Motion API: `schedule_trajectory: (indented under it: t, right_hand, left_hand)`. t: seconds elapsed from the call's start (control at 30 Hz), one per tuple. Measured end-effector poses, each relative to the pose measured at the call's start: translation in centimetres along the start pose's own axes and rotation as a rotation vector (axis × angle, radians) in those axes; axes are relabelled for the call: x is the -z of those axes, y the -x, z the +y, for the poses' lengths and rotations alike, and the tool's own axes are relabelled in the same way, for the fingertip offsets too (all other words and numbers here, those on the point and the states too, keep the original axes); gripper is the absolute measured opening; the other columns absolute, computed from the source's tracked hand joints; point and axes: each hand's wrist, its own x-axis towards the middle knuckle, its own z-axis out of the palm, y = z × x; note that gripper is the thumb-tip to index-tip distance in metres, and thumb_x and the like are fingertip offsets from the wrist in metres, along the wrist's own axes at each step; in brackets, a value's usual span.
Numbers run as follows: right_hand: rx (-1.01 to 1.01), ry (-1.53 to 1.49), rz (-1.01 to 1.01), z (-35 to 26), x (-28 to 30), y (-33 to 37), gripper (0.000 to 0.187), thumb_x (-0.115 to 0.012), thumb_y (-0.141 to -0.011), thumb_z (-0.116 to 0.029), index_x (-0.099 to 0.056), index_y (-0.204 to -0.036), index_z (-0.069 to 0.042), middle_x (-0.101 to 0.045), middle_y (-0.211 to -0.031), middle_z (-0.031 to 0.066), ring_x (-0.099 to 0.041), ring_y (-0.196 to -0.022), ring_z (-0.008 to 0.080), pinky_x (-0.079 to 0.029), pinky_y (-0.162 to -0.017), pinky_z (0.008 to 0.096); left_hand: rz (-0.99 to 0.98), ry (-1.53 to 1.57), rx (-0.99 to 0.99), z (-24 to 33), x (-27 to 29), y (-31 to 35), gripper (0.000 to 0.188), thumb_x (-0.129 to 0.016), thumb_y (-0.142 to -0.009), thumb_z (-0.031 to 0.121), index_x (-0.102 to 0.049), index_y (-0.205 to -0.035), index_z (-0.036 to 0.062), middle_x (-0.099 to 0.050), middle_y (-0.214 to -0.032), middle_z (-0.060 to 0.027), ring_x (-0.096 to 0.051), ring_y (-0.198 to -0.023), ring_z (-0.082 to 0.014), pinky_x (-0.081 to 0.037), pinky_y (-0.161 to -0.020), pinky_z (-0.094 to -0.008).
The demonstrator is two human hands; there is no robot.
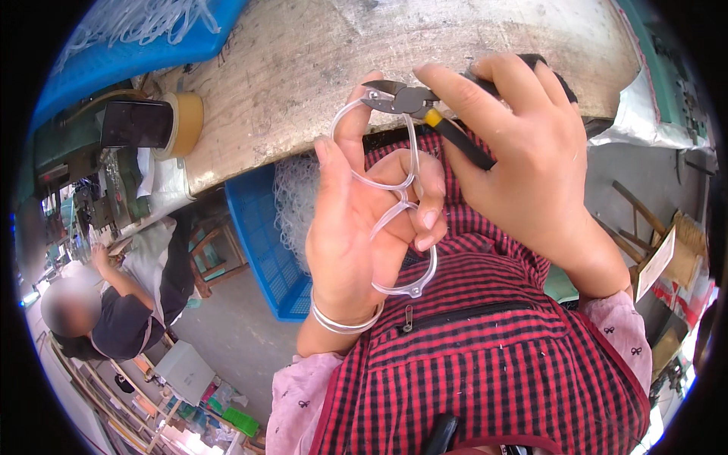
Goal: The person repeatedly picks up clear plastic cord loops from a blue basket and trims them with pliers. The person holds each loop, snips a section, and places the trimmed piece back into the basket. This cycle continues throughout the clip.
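My left hand (356, 227) is raised in front of my chest and grips a clear plastic piece made of linked rings (394, 201). One ring loops up past my thumb, another hangs below my palm. My right hand (523, 159) holds black cutting pliers (413, 100) with a yellow band on the handle. The pliers' jaws sit at the top ring of the clear piece, near my left fingertip. I wear a red and black checked apron over pink sleeves, and metal bangles ring my left wrist.
A worn wooden table (303, 68) lies ahead, with a tape roll (186, 121) at its left edge. A blue crate (265, 243) of clear plastic parts stands below, another blue tray (144, 38) at top left. Another person (114, 303) sits at left.
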Motion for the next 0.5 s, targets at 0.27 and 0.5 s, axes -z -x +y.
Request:
schedule_trajectory:
  t: [0.27,0.5]
  right_hand:
    - [-0.152,0.125,-0.137,-1.6,0.3,0.8,0.057,-0.079,-0.069,-0.014,-0.07,-0.124,-0.024,-0.061,-0.096,0.0044,-0.06,-0.079,0.027,-0.049,-0.062,0.0382]
    - [-0.028,0.124,-0.189,0.0,0.5,0.6,0.058,-0.078,-0.065,-0.009,-0.07,-0.121,-0.021,-0.058,-0.086,0.0005,-0.057,-0.076,0.0244,-0.047,-0.061,0.0377]
  left_hand:
    - [0.022,-0.095,-0.018,-0.4,-0.8,0.1,0.076,-0.019,-0.104,0.068,-0.011,-0.163,0.0204,-0.055,-0.084,-0.0091,-0.048,-0.067,-0.0153,-0.04,-0.058,-0.0278]
    - [0.052,-0.145,0.0,-0.1,-0.9,0.8,0.08,-0.021,-0.101,0.072,-0.015,-0.162,0.0192,-0.055,-0.081,-0.0081,-0.049,-0.065,-0.014,-0.041,-0.056,-0.0266]
